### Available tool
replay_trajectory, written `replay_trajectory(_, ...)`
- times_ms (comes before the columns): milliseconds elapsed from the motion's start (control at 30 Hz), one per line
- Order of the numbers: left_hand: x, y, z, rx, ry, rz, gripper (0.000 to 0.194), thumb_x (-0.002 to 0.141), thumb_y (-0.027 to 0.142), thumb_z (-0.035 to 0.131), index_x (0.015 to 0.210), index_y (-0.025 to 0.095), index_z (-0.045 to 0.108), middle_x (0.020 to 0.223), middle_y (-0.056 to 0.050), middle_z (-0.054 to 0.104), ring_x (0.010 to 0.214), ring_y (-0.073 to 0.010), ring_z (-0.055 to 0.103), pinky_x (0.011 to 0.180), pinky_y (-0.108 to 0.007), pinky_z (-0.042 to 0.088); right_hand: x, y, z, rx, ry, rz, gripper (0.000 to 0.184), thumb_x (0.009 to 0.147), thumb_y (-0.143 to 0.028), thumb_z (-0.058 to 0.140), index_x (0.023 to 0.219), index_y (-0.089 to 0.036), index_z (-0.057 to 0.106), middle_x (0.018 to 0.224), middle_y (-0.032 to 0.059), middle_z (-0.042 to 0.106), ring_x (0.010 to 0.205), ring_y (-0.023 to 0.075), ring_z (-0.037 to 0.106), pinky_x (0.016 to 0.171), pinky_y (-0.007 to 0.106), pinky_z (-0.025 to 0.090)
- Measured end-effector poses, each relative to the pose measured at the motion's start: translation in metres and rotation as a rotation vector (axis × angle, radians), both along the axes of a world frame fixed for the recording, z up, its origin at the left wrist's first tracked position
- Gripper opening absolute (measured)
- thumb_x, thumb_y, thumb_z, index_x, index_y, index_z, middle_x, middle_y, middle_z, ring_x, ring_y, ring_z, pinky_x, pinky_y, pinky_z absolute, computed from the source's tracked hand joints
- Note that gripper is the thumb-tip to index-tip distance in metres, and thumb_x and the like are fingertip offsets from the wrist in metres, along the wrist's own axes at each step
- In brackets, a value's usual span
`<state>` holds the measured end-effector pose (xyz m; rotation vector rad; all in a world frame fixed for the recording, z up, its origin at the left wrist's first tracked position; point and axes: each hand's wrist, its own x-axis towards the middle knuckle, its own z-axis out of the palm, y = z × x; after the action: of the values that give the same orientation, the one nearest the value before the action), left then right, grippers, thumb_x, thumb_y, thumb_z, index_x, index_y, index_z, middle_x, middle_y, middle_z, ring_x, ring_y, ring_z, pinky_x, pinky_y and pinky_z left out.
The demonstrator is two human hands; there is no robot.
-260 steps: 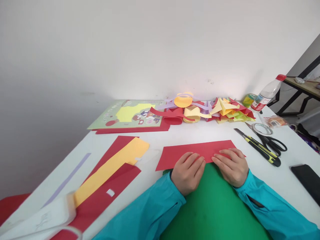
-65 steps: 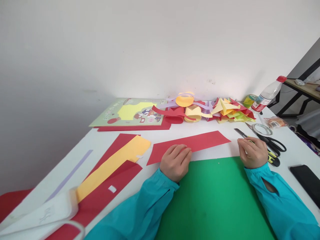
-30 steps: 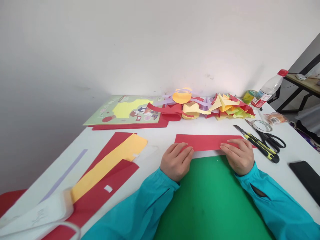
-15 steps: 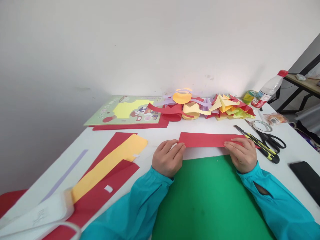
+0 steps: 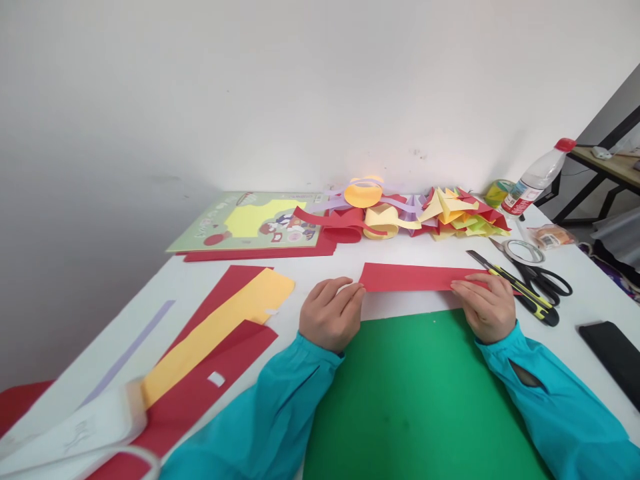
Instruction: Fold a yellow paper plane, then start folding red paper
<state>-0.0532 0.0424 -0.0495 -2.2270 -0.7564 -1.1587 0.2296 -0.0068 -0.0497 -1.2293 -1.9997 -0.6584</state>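
Observation:
A long red paper strip stretches crosswise between my hands, just beyond a green sheet. My left hand pinches the strip's left end near its lower corner, fingers closed. Toward the right end, my right hand is closed on the strip, its fingers lying over the paper and thumb tucked below. The strip's far right tip reaches past that hand, beside a yellow-and-black utility knife.
Black scissors and a tape roll lie right, near a bottle and a black case. Folded paper shapes and a green pad line the wall. Left are a yellow strip and a white device.
My left hand has shifted slightly left, to the strip's end corner. My right hand has moved a little to the right along the strip, which is now slightly more tilted.

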Motion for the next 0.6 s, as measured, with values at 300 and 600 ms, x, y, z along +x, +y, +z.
replay_trajectory(300, -0.0028, 0.0015, -0.0003, 0.002, 0.005, 0.008, 0.018, 0.069, 0.003, 0.062, 0.084, 0.013, 0.061, 0.077, -0.008, 0.070, 0.076, -0.0225, 0.062, 0.065, -0.034, 0.050, 0.0035, 0.0012, -0.0013, 0.015, -0.008, -0.004, 0.024, 0.076, -0.007, 0.059, 0.094, -0.021, 0.065, 0.086, -0.0012, 0.072, 0.086, 0.0202, 0.061, 0.074, 0.034, 0.038)
replay_trajectory(600, -0.0052, 0.0036, -0.0008, 0.016, -0.008, 0.029, 0.018, 0.073, 0.005, 0.057, 0.086, 0.016, 0.061, 0.077, -0.007, 0.069, 0.077, -0.0214, 0.062, 0.064, -0.033, 0.048, 0.0057, 0.0017, -0.0024, 0.028, 0.005, -0.004, 0.024, 0.076, -0.008, 0.058, 0.094, -0.023, 0.065, 0.085, -0.0009, 0.072, 0.086, 0.0187, 0.061, 0.074, 0.033, 0.038)
